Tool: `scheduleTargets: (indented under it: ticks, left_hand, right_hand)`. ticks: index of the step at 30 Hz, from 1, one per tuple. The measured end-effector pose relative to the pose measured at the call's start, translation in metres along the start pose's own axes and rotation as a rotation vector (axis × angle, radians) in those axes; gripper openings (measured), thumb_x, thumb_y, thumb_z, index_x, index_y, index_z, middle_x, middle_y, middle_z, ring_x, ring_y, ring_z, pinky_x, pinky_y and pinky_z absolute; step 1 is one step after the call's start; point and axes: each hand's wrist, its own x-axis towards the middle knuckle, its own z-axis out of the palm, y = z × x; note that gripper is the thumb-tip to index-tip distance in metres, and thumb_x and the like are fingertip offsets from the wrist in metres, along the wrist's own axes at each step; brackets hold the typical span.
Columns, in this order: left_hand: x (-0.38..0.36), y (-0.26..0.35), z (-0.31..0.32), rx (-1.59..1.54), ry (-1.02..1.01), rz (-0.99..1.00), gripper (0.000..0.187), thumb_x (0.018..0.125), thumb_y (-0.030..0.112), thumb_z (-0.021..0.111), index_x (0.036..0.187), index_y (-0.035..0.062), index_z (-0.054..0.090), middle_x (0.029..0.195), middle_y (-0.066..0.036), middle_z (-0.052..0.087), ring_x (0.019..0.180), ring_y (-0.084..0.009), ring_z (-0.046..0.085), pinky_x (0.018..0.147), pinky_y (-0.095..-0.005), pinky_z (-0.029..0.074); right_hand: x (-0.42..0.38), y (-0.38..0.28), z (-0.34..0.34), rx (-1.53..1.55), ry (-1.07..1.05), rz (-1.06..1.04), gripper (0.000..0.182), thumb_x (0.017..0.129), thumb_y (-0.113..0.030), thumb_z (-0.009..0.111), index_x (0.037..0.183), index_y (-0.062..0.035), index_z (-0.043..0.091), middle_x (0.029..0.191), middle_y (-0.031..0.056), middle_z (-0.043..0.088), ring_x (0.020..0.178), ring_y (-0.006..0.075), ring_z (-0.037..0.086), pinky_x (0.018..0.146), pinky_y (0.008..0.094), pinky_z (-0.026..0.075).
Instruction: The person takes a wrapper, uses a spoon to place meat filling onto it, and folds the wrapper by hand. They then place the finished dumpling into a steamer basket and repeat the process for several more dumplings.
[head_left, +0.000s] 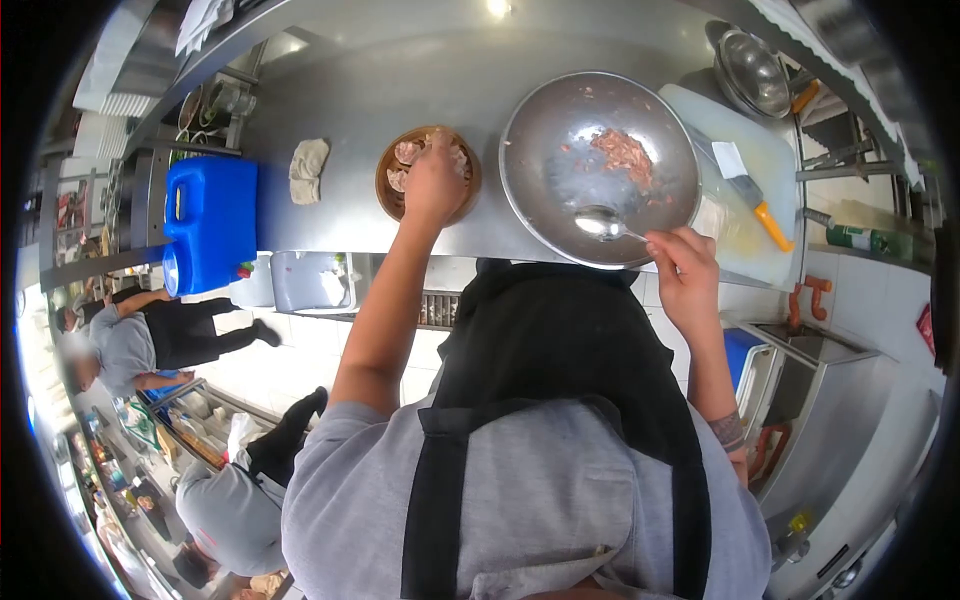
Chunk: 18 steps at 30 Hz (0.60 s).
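Observation:
My left hand point(436, 182) reaches down into a round bamboo steamer basket point(390, 205), its fingers drawn together. Pale pink dumplings point(406, 153) sit in the basket around those fingers. Whatever is between the fingertips is hidden by the hand. In my right hand point(684, 270) is the handle of a metal spoon point(600, 222), pinched between thumb and fingers. The spoon's bowl rests low inside a wide steel mixing bowl point(545, 190). Minced meat point(624, 155) lies in a smeared patch on the far side of that bowl.
Right of the bowl, a yellow-handled knife point(752, 195) lies on a white cutting board point(740, 250). Steel bowls point(752, 72) stand behind it. A folded cloth point(308, 170) and a blue jug point(212, 220) are at the left. Two people point(125, 345) are at the lower left.

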Motion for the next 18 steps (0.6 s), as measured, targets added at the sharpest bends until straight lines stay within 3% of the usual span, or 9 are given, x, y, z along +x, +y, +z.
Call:
scheduleTargets:
  ticks: [6,8,10,11,12,14,17,18]
  left_hand:
    - [-0.012,0.022,-0.031,0.098,-0.135,-0.016,0.059,0.088,0.010,0.067,0.143,0.0005,0.051,0.119,-0.029,0.068,0.112,-0.0444,0.067,0.086,-0.0520,0.057]
    - [-0.013,0.013,-0.030,0.153,0.046,0.065,0.054,0.088,0.014,0.071,0.138,0.0014,0.054,0.120,-0.028,0.068,0.112,-0.0423,0.068,0.084,-0.0512,0.056]
    - [-0.016,0.063,-0.063,0.044,0.064,0.081,0.048,0.089,0.015,0.074,0.133,0.0025,0.060,0.119,-0.024,0.069,0.110,-0.0395,0.069,0.085,-0.0486,0.056]
    - [-0.018,0.089,-0.072,-0.050,0.090,0.149,0.043,0.089,0.014,0.074,0.129,0.0024,0.063,0.118,-0.023,0.070,0.108,-0.0387,0.069,0.086,-0.0478,0.057]
    - [-0.019,0.112,-0.072,-0.149,0.114,0.217,0.038,0.089,0.013,0.074,0.125,0.0022,0.067,0.117,-0.021,0.071,0.105,-0.0379,0.069,0.086,-0.0471,0.057]
    - [-0.021,0.151,-0.045,-0.296,0.108,0.543,0.031,0.088,0.012,0.075,0.118,0.0048,0.072,0.112,-0.016,0.073,0.103,-0.0351,0.070,0.090,-0.0454,0.056]
    - [-0.035,0.226,0.002,-0.379,0.023,1.048,0.025,0.086,0.010,0.072,0.111,0.0082,0.074,0.104,-0.013,0.073,0.102,-0.0316,0.069,0.091,-0.0458,0.055]
    - [-0.040,0.253,0.022,-0.319,-0.054,1.111,0.021,0.084,0.009,0.069,0.105,0.0084,0.075,0.101,-0.012,0.072,0.100,-0.0313,0.069,0.090,-0.0465,0.055]
  right_hand:
    - [-0.016,0.008,-0.016,-0.015,0.063,0.086,0.011,0.091,-0.004,0.074,0.102,-0.0064,0.076,0.084,0.0059,0.065,0.074,0.0246,0.056,0.078,0.0358,0.041]
    - [-0.020,0.017,-0.029,-0.037,0.093,0.111,0.011,0.091,-0.005,0.074,0.102,-0.0062,0.076,0.084,0.0065,0.065,0.073,0.0253,0.056,0.077,0.0363,0.042]
    - [-0.029,0.032,-0.041,-0.010,0.182,0.223,0.009,0.094,-0.005,0.072,0.102,-0.0046,0.075,0.082,0.0087,0.064,0.071,0.0243,0.058,0.074,0.0339,0.045]
    - [-0.033,0.036,-0.049,0.072,0.213,0.362,0.010,0.099,-0.007,0.069,0.106,-0.0024,0.074,0.085,0.0069,0.067,0.074,0.0159,0.059,0.073,0.0278,0.047]
    - [-0.036,0.046,-0.054,0.043,0.236,0.392,0.010,0.099,-0.007,0.069,0.106,-0.0024,0.074,0.085,0.0069,0.067,0.074,0.0159,0.059,0.073,0.0278,0.047]
    - [-0.045,0.069,-0.062,0.218,0.424,0.533,0.014,0.103,-0.011,0.066,0.110,-0.0004,0.073,0.092,0.0018,0.070,0.080,0.0073,0.056,0.075,0.0225,0.045]
    - [-0.051,0.079,-0.082,0.311,0.555,0.566,0.018,0.105,-0.013,0.065,0.113,0.0006,0.072,0.097,-0.0020,0.070,0.083,0.0042,0.054,0.077,0.0214,0.045]
    - [-0.054,0.076,-0.087,0.300,0.574,0.578,0.018,0.105,-0.013,0.065,0.113,0.0006,0.072,0.097,-0.0020,0.070,0.083,0.0042,0.054,0.077,0.0214,0.045]
